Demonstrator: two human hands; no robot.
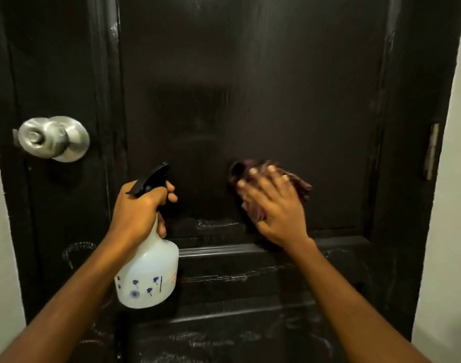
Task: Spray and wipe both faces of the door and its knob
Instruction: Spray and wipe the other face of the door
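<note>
Metal gleamed at nine o'clock of the view, where the round silver knob (52, 138) stood out from the black door (250, 87) near its left edge. Toward seven o'clock the left hand (140, 208) held a white spray bottle (148, 268) upright, its fingers wrapped round the neck just under the black trigger head and the nozzle pointing at the door. Just past centre, at about four o'clock, the right hand (273, 205) pressed a dark red cloth (301, 188) against the bottom of the upper recessed panel, fingers spread and nearly straight, with the cloth bunched out at the hand's twelve and two o'clock. Pale streaks marked the ledge and lower panel at six o'clock. A hinge (431, 150) sat at three o'clock on the door's right edge.
</note>
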